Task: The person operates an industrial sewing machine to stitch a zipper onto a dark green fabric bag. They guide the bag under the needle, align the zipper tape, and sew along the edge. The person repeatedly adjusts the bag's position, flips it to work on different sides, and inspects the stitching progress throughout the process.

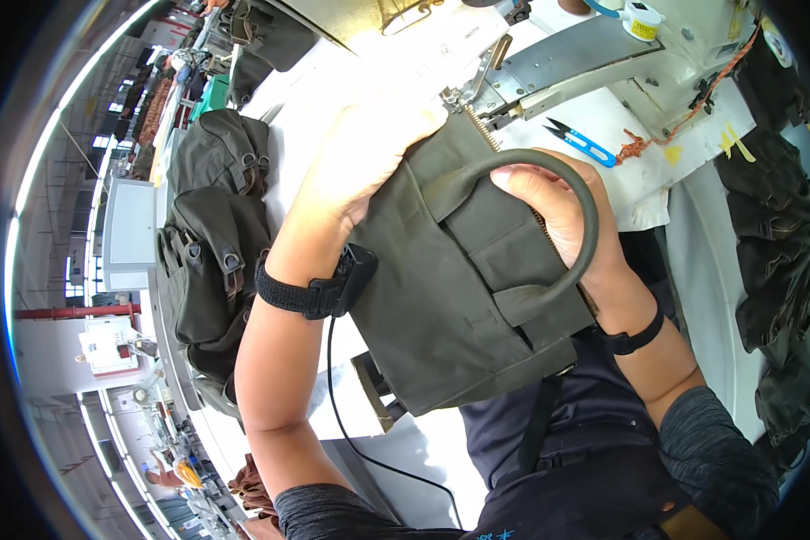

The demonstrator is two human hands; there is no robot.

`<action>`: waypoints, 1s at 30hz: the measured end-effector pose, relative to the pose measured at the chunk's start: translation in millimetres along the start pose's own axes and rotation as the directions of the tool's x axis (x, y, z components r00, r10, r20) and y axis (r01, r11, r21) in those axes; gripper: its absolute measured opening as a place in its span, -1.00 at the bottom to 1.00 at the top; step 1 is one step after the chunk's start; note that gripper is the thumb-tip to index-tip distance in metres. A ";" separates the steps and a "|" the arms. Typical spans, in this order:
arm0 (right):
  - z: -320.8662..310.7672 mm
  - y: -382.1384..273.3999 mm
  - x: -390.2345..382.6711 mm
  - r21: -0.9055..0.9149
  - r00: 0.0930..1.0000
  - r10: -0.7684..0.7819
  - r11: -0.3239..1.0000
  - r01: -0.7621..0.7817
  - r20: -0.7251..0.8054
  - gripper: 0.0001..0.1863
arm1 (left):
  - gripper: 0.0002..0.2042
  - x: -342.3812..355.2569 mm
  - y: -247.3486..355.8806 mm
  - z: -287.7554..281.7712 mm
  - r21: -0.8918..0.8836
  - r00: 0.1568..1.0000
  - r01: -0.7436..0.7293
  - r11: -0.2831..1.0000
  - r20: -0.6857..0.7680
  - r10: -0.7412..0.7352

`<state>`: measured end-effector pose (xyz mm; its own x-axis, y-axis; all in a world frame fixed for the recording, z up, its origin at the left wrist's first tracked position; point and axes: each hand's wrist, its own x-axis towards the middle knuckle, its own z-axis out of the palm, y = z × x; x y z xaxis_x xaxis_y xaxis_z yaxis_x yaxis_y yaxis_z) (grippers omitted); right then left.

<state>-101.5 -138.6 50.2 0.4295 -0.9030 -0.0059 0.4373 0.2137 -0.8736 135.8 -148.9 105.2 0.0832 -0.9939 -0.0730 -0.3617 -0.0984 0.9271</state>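
An olive-green fabric bag [432, 315] with a looped handle [581, 256] and a zipper tape [481, 130] along its right edge lies in both my hands. My left hand [378, 153] is closed on the bag's upper left part, beside the metal foot [454, 95] of a sewing machine [567, 67]; bright light washes out part of the hand. My right hand [562, 211] grips the bag's right zippered edge, thumb on top inside the handle's loop. Blue-handled thread snips [585, 147] rest on the white machine table [693, 121], just beyond my right hand.
Stacked olive bags [216, 270] stand along the left. A pile of dark olive fabric pieces [774, 252] is at the far right. A small white bottle [641, 20] sits on the machine, and orange cord [702, 103] runs down to the table. A black cable [331, 378] hangs by my left forearm.
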 end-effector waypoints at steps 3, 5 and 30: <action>-5.6 5.4 6.8 -0.107 0.999 -0.046 0.993 0.045 -0.004 -0.79 | -0.80 0.2 2.2 -0.4 -0.040 0.997 -0.066 0.997 0.042 0.068; -10.1 11.4 14.6 -0.154 0.997 -0.083 0.985 0.083 0.006 -0.78 | -0.80 3.5 15.7 3.8 -0.002 1.000 0.007 1.000 0.005 -0.006; -59.6 7.2 -42.8 -0.285 0.991 0.067 0.958 -0.032 0.113 -0.73 | -0.66 32.6 30.0 13.4 0.201 0.985 0.168 0.965 -0.076 -0.156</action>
<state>-163.8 -120.6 15.2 0.5442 -0.8389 -0.0097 0.1799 0.1279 -0.9753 115.2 -184.9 125.7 0.2088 -0.9597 -0.1882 -0.5215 -0.2721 0.8087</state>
